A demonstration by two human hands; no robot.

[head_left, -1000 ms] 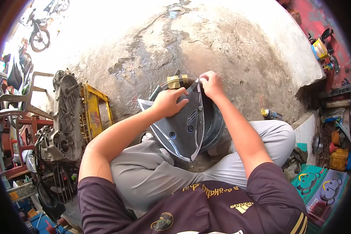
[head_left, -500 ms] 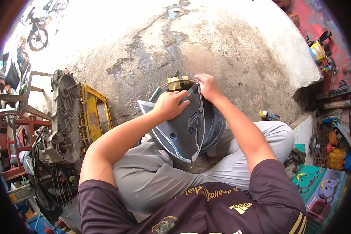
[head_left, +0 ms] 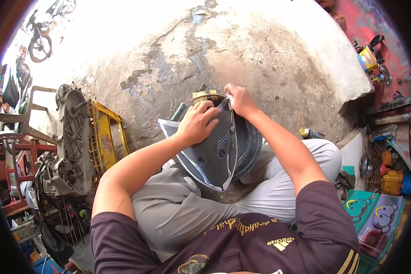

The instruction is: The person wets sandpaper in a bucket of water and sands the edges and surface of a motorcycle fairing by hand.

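Toward the shirt point(head_left: 243, 254), panel point(head_left: 210, 151) tip-first

The panel point(head_left: 211, 157) looks like matt dark plastic, shinier along its edges, and the tub point(head_left: 252, 148) under it seems a dull black plastic or rubber; I can't tell which. The floor point(head_left: 255, 59) is rough, pitted concrete. Over there, the engine casing point(head_left: 79, 124) is dull grey cast metal, the crate point(head_left: 104, 150) scuffed yellow plastic. The trousers point(head_left: 166, 205) are soft, creased matt cloth.
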